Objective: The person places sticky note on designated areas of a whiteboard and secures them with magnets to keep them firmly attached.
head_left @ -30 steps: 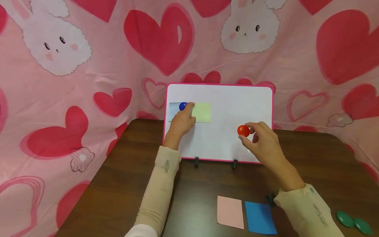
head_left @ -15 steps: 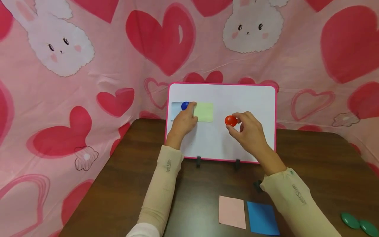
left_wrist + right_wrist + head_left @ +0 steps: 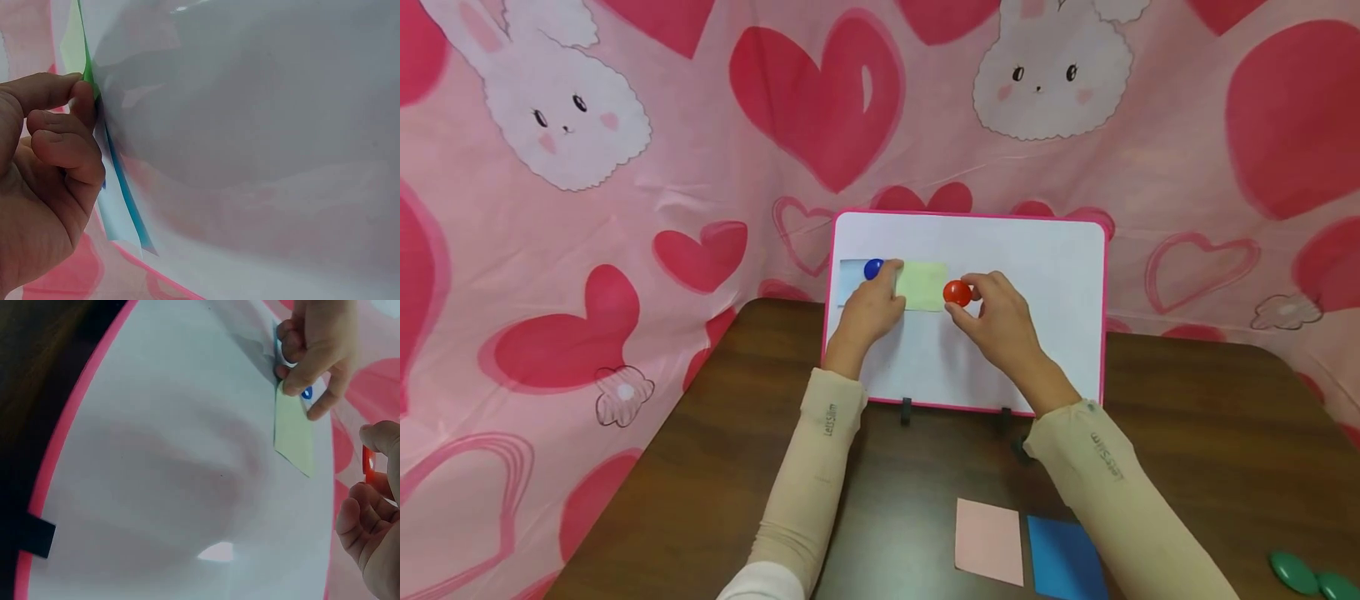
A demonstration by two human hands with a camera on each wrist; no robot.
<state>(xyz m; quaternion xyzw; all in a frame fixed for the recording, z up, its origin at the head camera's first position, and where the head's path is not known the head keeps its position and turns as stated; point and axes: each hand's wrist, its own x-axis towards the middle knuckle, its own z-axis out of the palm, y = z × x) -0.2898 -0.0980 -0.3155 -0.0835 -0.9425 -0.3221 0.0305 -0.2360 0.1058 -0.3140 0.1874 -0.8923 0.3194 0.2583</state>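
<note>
A whiteboard (image 3: 917, 358) with a pink frame stands upright on the table. Near its left side, a light blue sticky note (image 3: 852, 279) sits under a round blue magnet (image 3: 872, 268). My left hand (image 3: 871, 312) pinches the lower left edge of a pale green sticky note (image 3: 925, 287) against the board; the left wrist view shows thumb and fingertip on the green edge (image 3: 89, 75). Between thumb and fingers, my right hand (image 3: 1006, 325) holds a round red magnet (image 3: 957, 292) by its edge. In the head view the magnet overlaps the green note's right edge.
On the brown table (image 3: 700, 483) lie a pink sticky note (image 3: 988, 542) and a darker blue one (image 3: 1063, 557), partly behind the right sleeve. Two green magnets (image 3: 1292, 572) lie at the lower right. Black feet (image 3: 906, 410) support the board, and a heart-print cloth (image 3: 700, 150) hangs behind.
My right hand has carried the red magnet leftward and up across the board to the green sticky note. The left hand has stayed in place on that note.
</note>
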